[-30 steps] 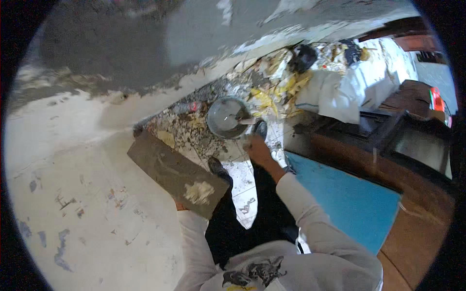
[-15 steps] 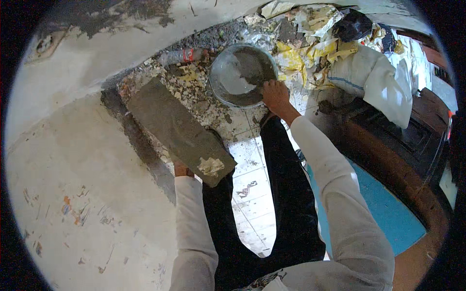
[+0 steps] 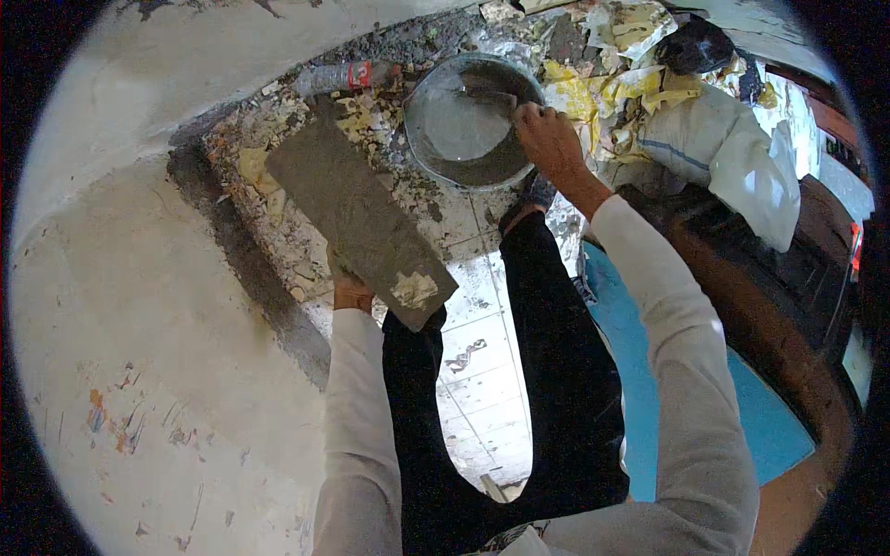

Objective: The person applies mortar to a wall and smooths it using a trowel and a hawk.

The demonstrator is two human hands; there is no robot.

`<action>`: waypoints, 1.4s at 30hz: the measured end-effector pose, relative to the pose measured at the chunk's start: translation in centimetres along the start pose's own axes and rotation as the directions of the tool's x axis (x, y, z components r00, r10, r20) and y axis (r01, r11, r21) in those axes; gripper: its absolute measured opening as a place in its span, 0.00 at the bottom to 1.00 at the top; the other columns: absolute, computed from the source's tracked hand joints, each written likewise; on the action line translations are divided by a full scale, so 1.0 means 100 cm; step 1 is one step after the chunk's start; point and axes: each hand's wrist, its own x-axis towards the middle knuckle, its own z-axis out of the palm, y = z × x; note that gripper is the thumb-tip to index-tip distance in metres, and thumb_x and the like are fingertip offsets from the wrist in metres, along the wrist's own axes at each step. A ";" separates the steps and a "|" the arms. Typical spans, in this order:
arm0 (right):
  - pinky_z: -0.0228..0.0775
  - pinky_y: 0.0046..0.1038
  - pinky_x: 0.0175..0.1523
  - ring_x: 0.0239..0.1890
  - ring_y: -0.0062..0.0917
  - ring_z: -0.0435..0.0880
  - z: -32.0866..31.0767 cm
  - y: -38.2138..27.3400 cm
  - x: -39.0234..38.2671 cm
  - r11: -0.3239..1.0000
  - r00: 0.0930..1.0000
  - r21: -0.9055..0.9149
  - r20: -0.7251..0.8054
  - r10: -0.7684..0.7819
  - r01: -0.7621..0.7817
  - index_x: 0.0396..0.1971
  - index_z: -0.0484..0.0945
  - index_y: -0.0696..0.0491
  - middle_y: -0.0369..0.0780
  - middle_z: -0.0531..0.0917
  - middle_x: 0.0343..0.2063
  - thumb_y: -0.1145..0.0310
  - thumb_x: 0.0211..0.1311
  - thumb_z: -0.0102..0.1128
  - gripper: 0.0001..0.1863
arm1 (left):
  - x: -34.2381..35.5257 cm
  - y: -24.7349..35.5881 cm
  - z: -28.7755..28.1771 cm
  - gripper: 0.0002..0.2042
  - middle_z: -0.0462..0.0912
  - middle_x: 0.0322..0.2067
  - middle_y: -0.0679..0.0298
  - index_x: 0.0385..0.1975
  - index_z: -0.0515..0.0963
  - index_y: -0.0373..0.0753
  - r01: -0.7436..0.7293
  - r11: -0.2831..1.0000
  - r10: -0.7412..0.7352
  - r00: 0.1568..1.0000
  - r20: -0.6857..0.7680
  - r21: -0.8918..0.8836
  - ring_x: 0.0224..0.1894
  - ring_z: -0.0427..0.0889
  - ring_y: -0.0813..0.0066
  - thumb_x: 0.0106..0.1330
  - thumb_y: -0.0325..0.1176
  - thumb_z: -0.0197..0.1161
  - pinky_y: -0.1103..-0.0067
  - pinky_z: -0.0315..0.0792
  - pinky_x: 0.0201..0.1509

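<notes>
My left hand is closed around the near left side of a long flat board, mostly hidden beneath it. Grey mortar coats the board's upper face, and a pale flaky patch shows near its close end. Beyond the board stands a round bucket with wet grey mix inside. At its right side my right hand is closed, with the fingers bent at the rim. Something dark and thin extends from those fingers into the bucket; its kind is not clear.
Rubble and plaster flakes lie along the wall. A plastic bottle rests left of the bucket. Yellow scraps, a black bag and a white sack are at the right, near dark furniture and a blue panel.
My right hand has moved farther away and slightly right along the bucket's side. The board in my left hand sits a little farther forward in the picture, and the view has shifted slightly.
</notes>
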 end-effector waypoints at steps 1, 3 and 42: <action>0.79 0.36 0.41 0.40 0.35 0.85 0.012 0.001 0.000 1.000 1.000 0.000 0.004 -0.002 0.002 0.56 0.76 0.54 0.43 0.80 0.43 0.68 0.61 0.61 0.22 | 0.003 -0.004 0.004 0.29 0.79 0.62 0.53 0.64 0.74 0.40 0.004 1.000 -0.004 1.000 -0.002 -0.001 0.60 0.78 0.48 0.73 0.55 0.54 0.55 0.75 0.63; 0.78 0.41 0.32 0.32 0.39 0.87 0.029 0.006 -0.008 0.974 1.000 0.225 0.000 0.002 -0.002 0.48 0.77 0.55 0.45 0.82 0.42 0.67 0.64 0.60 0.14 | 0.007 -0.010 0.007 0.28 0.79 0.61 0.53 0.64 0.75 0.40 -0.068 0.997 0.066 0.996 0.056 0.031 0.59 0.78 0.48 0.73 0.55 0.53 0.55 0.75 0.62; 0.79 0.35 0.53 0.47 0.36 0.87 -0.040 -0.057 -0.146 0.122 0.801 0.928 0.230 0.552 -0.351 0.56 0.80 0.57 0.48 0.86 0.44 0.63 0.64 0.73 0.24 | 0.147 -0.116 0.007 0.30 0.77 0.63 0.54 0.66 0.72 0.41 0.313 0.944 -0.242 0.870 0.429 -0.104 0.60 0.77 0.48 0.74 0.58 0.53 0.54 0.76 0.62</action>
